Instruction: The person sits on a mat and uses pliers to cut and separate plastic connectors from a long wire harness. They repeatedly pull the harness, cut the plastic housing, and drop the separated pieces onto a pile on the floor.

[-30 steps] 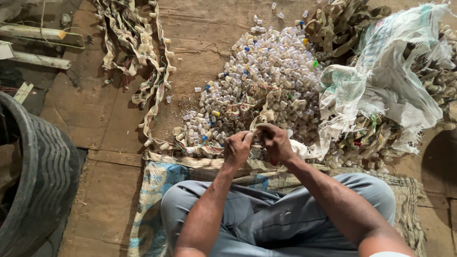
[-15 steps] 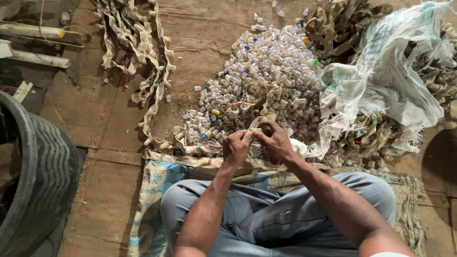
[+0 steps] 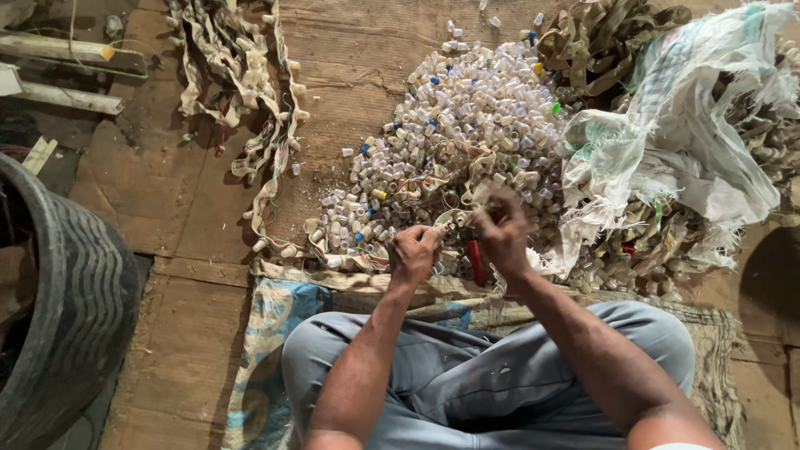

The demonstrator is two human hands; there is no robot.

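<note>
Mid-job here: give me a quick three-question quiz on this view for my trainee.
1. True or false: the left hand and right hand are both raised over the near edge of the pile of small white caps.
2. What lies on the person's left? A) tyre B) ladder C) bucket
3. The red-handled tool shows just below the ____ hand.

Key: 1 true; 2 A; 3 right.

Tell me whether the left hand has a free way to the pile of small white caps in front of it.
Probably yes: the left hand sits at the near edge of the pile of small white caps, with nothing between, though its fingers grip a strip.
</note>
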